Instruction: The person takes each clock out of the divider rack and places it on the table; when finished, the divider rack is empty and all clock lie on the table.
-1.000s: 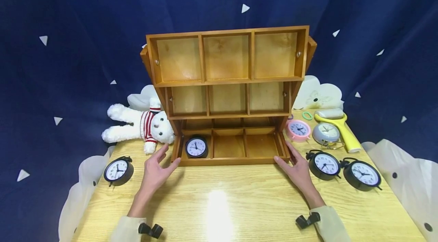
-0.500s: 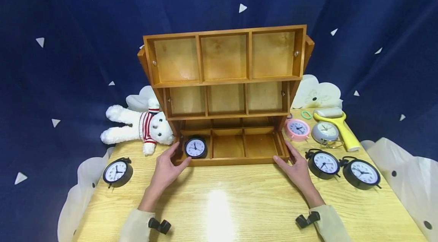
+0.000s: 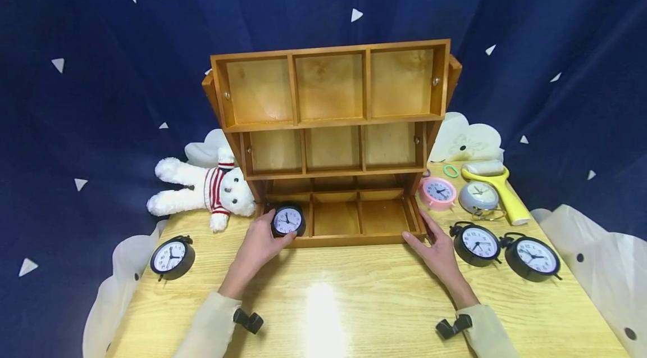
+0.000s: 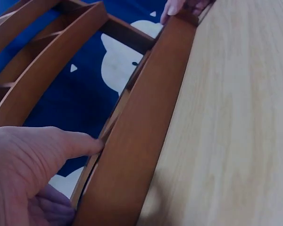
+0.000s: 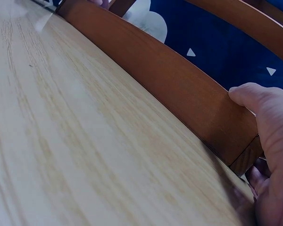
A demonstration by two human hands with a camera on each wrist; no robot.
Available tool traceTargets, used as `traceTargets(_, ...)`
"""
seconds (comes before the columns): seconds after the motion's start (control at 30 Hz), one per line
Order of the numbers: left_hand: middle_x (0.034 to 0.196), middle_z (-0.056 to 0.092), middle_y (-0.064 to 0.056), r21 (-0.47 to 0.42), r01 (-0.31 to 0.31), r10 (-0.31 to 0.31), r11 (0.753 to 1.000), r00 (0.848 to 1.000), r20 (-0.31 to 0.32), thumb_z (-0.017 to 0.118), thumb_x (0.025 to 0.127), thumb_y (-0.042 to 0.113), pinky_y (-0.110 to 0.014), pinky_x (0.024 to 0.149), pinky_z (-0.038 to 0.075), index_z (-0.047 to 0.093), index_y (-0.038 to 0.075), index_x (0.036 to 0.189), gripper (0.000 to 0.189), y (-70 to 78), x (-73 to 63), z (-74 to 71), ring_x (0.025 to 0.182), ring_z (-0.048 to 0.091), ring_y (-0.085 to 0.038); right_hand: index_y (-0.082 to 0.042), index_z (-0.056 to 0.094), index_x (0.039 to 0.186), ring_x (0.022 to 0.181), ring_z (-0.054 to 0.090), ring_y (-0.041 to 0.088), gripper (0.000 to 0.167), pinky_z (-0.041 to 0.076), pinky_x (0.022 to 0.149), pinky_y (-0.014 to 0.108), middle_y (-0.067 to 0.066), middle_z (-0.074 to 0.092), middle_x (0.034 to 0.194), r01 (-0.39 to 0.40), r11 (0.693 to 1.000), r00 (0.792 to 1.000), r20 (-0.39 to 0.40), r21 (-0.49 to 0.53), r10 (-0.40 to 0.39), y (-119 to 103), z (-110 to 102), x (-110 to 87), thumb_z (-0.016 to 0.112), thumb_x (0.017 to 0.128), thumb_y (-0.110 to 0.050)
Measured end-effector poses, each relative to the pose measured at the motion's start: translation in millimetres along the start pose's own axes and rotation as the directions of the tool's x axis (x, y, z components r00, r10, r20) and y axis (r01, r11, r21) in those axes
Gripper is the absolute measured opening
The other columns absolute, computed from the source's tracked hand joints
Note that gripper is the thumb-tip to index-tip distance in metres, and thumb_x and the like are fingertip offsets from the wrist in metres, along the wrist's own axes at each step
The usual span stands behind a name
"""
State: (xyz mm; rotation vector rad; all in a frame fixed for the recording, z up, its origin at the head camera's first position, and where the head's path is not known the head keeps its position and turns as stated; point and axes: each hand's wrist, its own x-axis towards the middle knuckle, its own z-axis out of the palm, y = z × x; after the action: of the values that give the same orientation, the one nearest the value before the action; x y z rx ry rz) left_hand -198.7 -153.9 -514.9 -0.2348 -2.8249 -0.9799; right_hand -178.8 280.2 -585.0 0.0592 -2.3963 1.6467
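Note:
A wooden three-tier box (image 3: 354,241) stands unfolded, its tiers divided into compartments. In the bottom tier's left compartment lies a round black alarm clock (image 3: 288,221), white face up. My left hand (image 3: 260,248) grips this clock, fingers along its left side and thumb at its lower right edge. In the left wrist view the left thumb (image 4: 78,143) reaches over the front board, which hides the clock. My right hand (image 3: 437,251) holds the bottom tier's front right corner. Its thumb (image 5: 247,95) lies on the front board's top edge, the fingers round the outer side.
A black alarm clock (image 3: 173,258) and a white plush toy (image 3: 192,186) lie left. To the right are a pink clock (image 3: 437,193), a grey clock (image 3: 478,197), two black alarm clocks (image 3: 476,243) and a yellow-handled lint roller (image 3: 513,200). A blue curtain (image 3: 323,4) hangs behind.
My left hand has moved rightward from beside the box's left corner onto the black alarm clock and taken hold of it. The right hand has stayed at the right corner.

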Motion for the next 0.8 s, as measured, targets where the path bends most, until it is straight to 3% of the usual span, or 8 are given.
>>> traceTargets(0.17, 0.103, 0.073, -0.022, 0.008, 0.068, -0.068, 0.998, 0.998, 0.017, 0.092, 0.077, 0.046, -0.052, 0.081, 0.063, 0.064, -0.008, 0.125, 0.077, 6.1, 3.2, 3.8, 0.096, 0.071, -0.039, -0.015, 0.042, 0.161, 0.148, 0.039, 0.039, 0.078, 0.032, 0.104, 0.000, 0.016, 0.039, 0.164, -0.002, 1.000, 1.000, 0.012, -0.011, 0.002, 1, 0, 0.1, 0.081, 0.094, -0.019)
traceTargets(0.57, 0.108, 0.070, -0.034, 0.043, 0.175, -0.175, 0.984, 0.985, -0.016, 0.091, 0.077, 0.043, -0.052, 0.082, 0.064, 0.057, -0.020, 0.130, 0.089, 10.4, 8.8, 12.0, 0.098, 0.070, -0.043, -0.011, 0.040, 0.161, 0.147, 0.040, 0.039, 0.079, 0.033, 0.104, 0.000, 0.018, 0.041, 0.163, -0.008, 1.000, 1.000, 0.015, -0.005, 0.008, -1, 1, 0.0, 0.081, 0.094, -0.020)
traceTargets(0.8, 0.097, 0.072, -0.029, 0.050, 0.189, -0.186, 0.981, 0.981, -0.051, 0.094, 0.073, 0.046, -0.048, 0.073, 0.063, 0.067, -0.015, 0.114, 0.078, 11.1, 10.7, 15.3, 0.089, 0.071, -0.039, -0.009, 0.041, 0.161, 0.146, 0.042, 0.040, 0.078, 0.034, 0.102, 0.000, 0.020, 0.042, 0.162, 0.005, 1.000, 1.000, 0.007, -0.022, -0.005, 0, 1, -0.5, 0.081, 0.094, -0.020)
